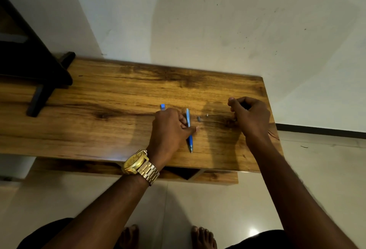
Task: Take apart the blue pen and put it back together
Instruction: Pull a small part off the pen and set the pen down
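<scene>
Wooden table (118, 94), blue pen (189, 129) lying dismantled, left hand (170, 129) touching it

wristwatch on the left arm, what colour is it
Gold, case and link band alike; the wristwatch shows clearly in the head view.

Two hands, the left hand (170, 125) and the right hand (248, 114), over one wooden table (99, 98). One blue pen barrel (189, 129), one blue cap piece (162, 106), two tiny loose parts (199, 118) near the right edge, one gold wristwatch (138, 164).
</scene>
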Available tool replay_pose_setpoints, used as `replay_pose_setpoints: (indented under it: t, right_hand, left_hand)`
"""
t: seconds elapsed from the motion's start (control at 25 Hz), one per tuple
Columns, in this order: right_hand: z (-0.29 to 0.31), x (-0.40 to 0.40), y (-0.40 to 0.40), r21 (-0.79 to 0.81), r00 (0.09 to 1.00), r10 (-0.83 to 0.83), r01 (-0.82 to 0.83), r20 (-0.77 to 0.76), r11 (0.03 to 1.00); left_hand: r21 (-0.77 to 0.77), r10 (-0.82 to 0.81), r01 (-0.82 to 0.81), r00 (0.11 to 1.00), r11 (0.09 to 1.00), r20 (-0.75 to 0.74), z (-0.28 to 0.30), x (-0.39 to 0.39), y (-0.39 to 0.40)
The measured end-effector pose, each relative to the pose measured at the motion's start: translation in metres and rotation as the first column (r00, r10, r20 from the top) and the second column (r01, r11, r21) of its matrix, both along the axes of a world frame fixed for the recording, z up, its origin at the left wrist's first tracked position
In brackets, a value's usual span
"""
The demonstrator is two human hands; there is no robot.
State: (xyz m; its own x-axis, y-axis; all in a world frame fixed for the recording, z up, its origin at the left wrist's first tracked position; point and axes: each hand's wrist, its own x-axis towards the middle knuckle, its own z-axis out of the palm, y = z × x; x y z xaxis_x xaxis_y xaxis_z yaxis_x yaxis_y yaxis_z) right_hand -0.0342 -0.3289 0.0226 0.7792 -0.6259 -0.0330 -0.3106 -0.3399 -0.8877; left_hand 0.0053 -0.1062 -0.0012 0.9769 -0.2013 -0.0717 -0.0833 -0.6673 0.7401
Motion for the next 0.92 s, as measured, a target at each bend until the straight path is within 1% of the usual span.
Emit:
replay_pose_setpoints:
  t: [0.08, 0.16, 0.24, 0.32, 0.44, 0.48, 0.64, 0.76, 0.92]
  right_hand:
    - [0.001, 0.000, 0.001, 0.001, 1.000, 0.008, -0.008, 0.004, 1.000]
    - [0.002, 0.001, 0.004, 0.019, 1.000, 0.021, -0.021, 0.013, 1.000]
    - [0.004, 0.000, 0.004, 0.025, 1.000, 0.008, -0.008, 0.024, 1.000]
    - [0.006, 0.002, 0.006, 0.007, 0.999, -0.004, 0.003, 0.032, 1.000]
    - [0.010, 0.000, 0.005, -0.007, 0.997, -0.033, 0.033, 0.070, 0.999]
    - [0.011, 0.000, 0.007, -0.014, 0.996, -0.029, 0.030, 0.080, 0.999]
    - [0.011, 0.000, 0.018, -0.079, 0.996, 0.045, -0.039, 0.078, 0.996]
    - [0.010, 0.002, 0.021, -0.089, 0.996, 0.074, -0.068, 0.056, 0.994]
    - [0.010, 0.002, 0.019, -0.058, 0.997, 0.064, -0.062, 0.031, 0.996]
  left_hand:
    - [0.021, -0.004, 0.004, 1.000, 1.000, 0.002, 0.002, 0.001, 0.002]
    - [0.009, -0.003, 0.003, 1.000, 1.000, -0.022, 0.004, 0.001, 0.007]
    - [0.011, -0.015, 0.015, 1.000, 1.000, -0.017, 0.008, 0.001, 0.011]
    - [0.018, 0.011, -0.012, 0.999, 1.000, 0.038, 0.014, 0.007, 0.025]
    - [0.046, 0.099, -0.108, 0.981, 0.993, 0.168, 0.023, 0.026, 0.055]
    - [0.069, 0.112, -0.126, 0.978, 0.990, 0.175, 0.022, 0.029, 0.062]
    - [0.162, 0.099, -0.109, 0.993, 0.981, 0.070, 0.015, 0.025, 0.061]
    - [0.195, 0.061, -0.083, 0.991, 0.977, 0.117, 0.012, 0.025, 0.059]
    - [0.312, 0.010, -0.047, 0.993, 0.949, 0.118, 0.008, 0.029, 0.063]
